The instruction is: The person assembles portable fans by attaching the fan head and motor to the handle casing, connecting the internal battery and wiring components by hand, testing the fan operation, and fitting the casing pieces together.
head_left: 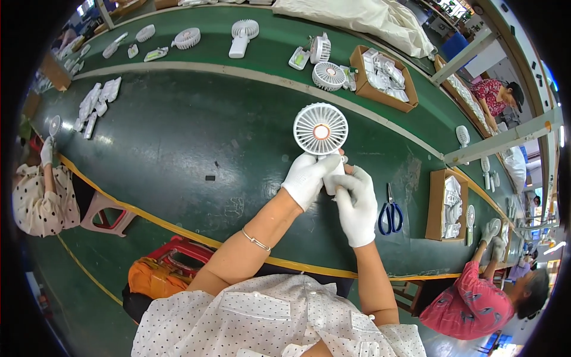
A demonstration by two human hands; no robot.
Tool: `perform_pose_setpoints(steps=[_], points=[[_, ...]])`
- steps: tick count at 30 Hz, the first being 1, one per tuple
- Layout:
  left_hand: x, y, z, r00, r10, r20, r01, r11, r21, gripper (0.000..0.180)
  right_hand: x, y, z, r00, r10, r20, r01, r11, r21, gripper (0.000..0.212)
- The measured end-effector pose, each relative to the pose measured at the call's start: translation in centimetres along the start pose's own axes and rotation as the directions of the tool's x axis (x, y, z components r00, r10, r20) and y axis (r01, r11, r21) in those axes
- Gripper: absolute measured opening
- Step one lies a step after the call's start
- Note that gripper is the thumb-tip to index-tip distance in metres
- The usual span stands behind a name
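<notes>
A white handheld fan [321,130] with a round slatted head and an orange-ringed hub is held up over the green table. My left hand [308,177], in a white glove with bare fingertips hidden behind the fan, is closed round the upper part of its handle. My right hand [357,205], also gloved, grips the same handle lower down from the right side, thumb and fingers against it. Blue-handled scissors [390,215] lie on the table just right of my right hand.
A cardboard box of white parts [447,205] stands at the right, another box [410,106] farther back. Several fans, such as one fan [242,38], lie along the far belt. White pieces [98,102] lie at left. People sit at both sides.
</notes>
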State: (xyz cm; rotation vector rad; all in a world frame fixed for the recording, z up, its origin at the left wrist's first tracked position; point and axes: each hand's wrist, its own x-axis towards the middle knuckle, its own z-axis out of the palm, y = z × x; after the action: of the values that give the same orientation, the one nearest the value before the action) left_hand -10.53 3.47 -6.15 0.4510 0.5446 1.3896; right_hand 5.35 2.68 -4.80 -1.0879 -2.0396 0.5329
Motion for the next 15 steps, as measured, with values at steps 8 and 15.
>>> perform_pose_setpoints(steps=[8,15], points=[[-0.4,2.2,0.8,0.991,0.123,0.058,-0.132,0.973,0.191,0.044,3.0,-0.9,-1.2,0.775,0.371,0.512,-0.605,0.67,0.43,0.028],[-0.6,1.0,-0.3,0.995,0.011,0.1,-0.04,0.952,0.303,0.058,1.3,0.3,-1.1,0.776,0.342,0.53,-0.607,0.632,0.481,0.031]])
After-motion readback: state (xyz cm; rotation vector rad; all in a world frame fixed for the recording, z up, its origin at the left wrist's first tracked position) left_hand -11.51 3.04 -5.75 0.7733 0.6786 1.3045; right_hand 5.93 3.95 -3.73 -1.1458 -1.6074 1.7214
